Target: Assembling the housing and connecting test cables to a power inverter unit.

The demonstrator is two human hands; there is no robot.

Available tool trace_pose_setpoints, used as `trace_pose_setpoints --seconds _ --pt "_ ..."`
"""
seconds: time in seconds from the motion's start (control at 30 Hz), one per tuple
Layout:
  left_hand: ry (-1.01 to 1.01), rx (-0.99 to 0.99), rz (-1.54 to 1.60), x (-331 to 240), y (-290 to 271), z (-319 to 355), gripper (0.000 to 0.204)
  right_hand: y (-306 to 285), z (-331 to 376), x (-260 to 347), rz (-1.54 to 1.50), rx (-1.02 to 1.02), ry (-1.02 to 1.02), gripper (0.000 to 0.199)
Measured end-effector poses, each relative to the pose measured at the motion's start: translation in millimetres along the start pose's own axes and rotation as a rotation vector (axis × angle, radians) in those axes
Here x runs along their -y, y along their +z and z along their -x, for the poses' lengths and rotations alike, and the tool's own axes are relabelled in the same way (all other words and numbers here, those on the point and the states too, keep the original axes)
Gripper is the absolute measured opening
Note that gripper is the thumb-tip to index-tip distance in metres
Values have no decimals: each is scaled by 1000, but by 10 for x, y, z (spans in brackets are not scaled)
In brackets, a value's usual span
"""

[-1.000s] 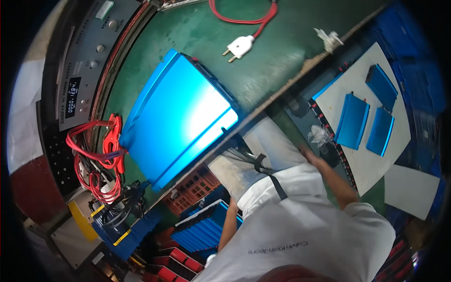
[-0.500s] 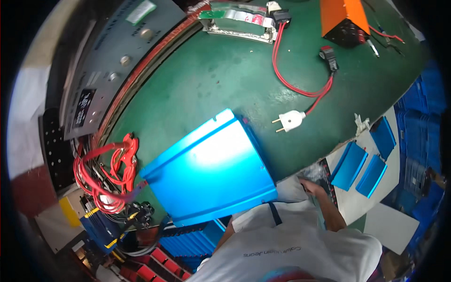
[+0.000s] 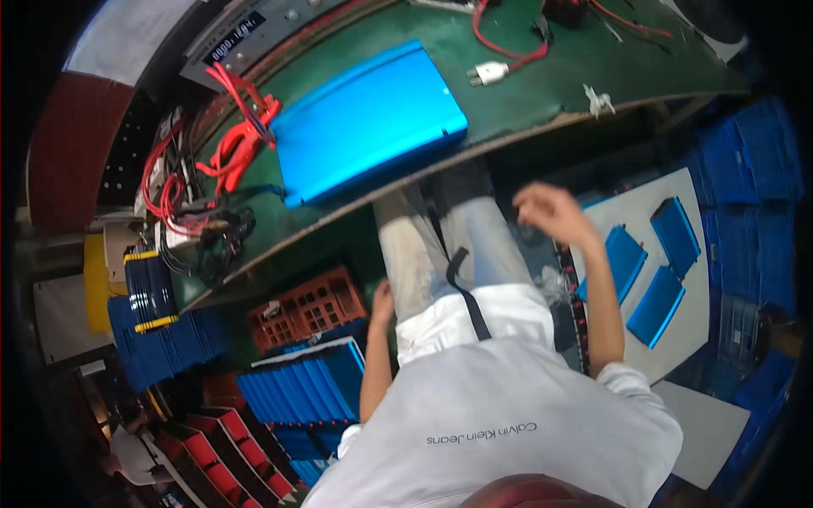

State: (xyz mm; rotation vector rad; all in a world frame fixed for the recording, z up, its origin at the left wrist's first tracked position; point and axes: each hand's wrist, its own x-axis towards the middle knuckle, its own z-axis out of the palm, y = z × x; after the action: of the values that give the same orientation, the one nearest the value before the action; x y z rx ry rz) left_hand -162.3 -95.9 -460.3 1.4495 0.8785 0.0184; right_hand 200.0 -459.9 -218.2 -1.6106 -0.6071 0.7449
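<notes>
My right hand (image 3: 555,213) is raised beside my right thigh, in front of the bench edge. Its fingers are loosely bent with a gap to the thumb, and nothing shows between them. Low by my left thigh hangs my left hand (image 3: 383,305), its fingers mostly hidden. A flat blue metal case (image 3: 368,123) lies on the green bench (image 3: 517,110), touched by neither hand. Red clamps (image 3: 246,144) with red leads are against its left end. To its right rests a white two-pin plug (image 3: 489,74) on a red cable.
Three blue cases (image 3: 656,305) lie on a white board (image 3: 690,190) to my right. At lower left are a row of blue cases (image 3: 301,389), a brown crate (image 3: 309,309) and red-lined black trays (image 3: 224,457). A grey instrument (image 3: 246,42) stands at the bench's back.
My view has swung down and back, so the bench sits higher in it. My right hand has lifted away from my lap, and my left hand now shows by my thigh.
</notes>
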Motion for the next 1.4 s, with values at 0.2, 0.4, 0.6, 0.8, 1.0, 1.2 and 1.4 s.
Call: trace_pose_setpoints --seconds 0.2,0.4,0.6,0.8,1.0,1.2,1.4 --pt "376 -163 33 -1938 399 187 21 -741 -654 1231 558 -334 -618 28" --pt "885 18 -248 -3570 833 863 11 -1078 -1410 672 961 -328 -689 49" --pt "1495 -283 -694 -4456 1136 280 15 -987 -1414 772 984 -342 -738 42" --pt "1506 -456 -818 -4332 1323 73 28 -980 -1344 739 912 -343 -651 36" --pt "1145 -289 -997 -4558 1344 281 34 -846 -1232 922 705 -256 -631 34" --pt "964 6 -1308 -4957 1398 -40 56 -864 -1288 1026 608 -17 -697 31" --pt "866 128 -1357 -5057 1510 -83 66 -855 -1352 907 453 9 -661 31"
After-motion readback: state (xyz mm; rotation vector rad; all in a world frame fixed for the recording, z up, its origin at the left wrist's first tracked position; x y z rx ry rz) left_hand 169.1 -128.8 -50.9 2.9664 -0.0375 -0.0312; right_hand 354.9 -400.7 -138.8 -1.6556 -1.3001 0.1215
